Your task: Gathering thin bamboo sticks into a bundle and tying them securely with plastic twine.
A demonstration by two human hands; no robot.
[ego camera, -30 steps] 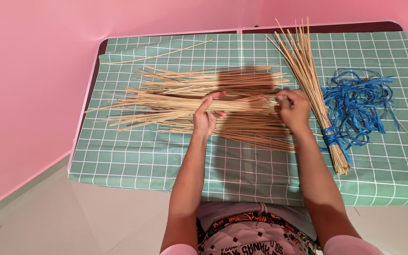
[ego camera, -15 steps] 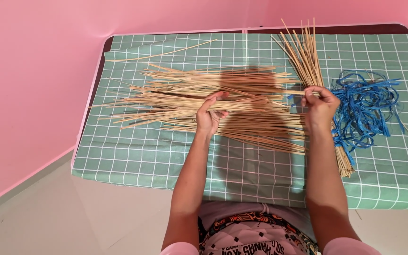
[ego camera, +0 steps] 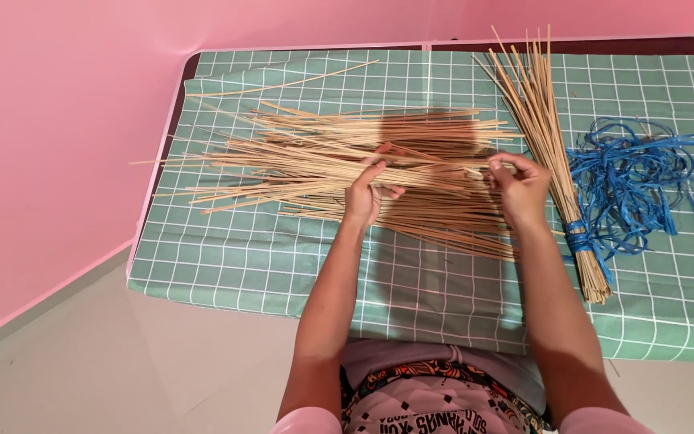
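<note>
A loose pile of thin tan sticks (ego camera: 307,157) lies crosswise on the table's green checked cloth (ego camera: 234,257). My left hand (ego camera: 367,191) rests on the pile's middle, fingers pinching a few sticks. My right hand (ego camera: 517,186) is at the pile's right end, its fingers closed on the ends of the same sticks. Just right of it lies a bundle of sticks (ego camera: 546,133) bound near its bottom with blue string (ego camera: 578,238).
A tangle of blue plastic string (ego camera: 634,181) lies at the right of the table. One single stick (ego camera: 283,83) lies apart at the back left. Pink walls stand behind and to the left; the table's front edge is near my body.
My right hand moved right toward the tied bundle, then came back slightly left along the sticks. My left hand has stayed on the pile.
</note>
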